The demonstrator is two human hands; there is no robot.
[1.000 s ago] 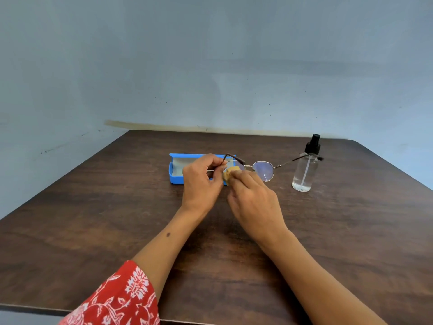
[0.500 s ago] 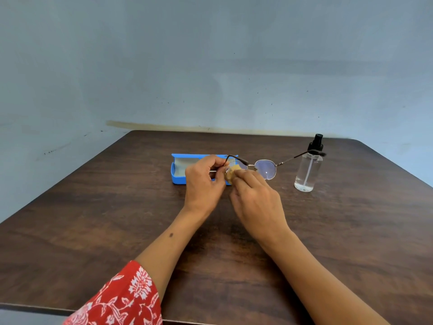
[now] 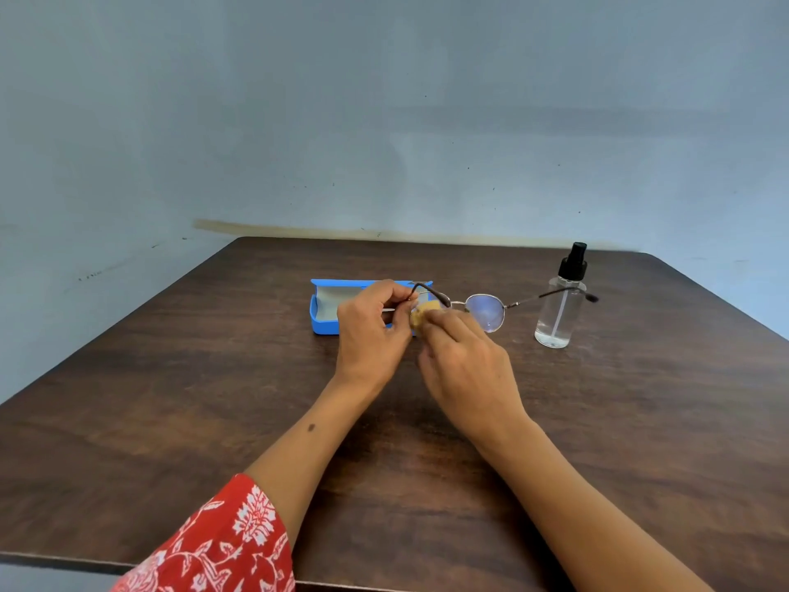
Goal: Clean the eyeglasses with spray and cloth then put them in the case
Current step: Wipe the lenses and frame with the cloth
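Note:
Thin metal-framed eyeglasses with round lenses are held above the middle of the table, temples unfolded. My left hand pinches the frame at its left end. My right hand pinches a small yellow cloth against the left lens, which is mostly hidden by cloth and fingers. The right lens shows clearly. Behind my left hand lies the open blue case with a pale lining. A clear spray bottle with a black nozzle stands upright to the right, behind the right temple.
The dark wooden table reaches a pale blue wall at the back. Its near edge runs along the bottom of the view, and its right edge slants past the bottle. A red patterned sleeve covers my left upper arm.
Both hands and the glasses stay in nearly the same spot. My right fingers have shifted the cloth slightly on the left lens.

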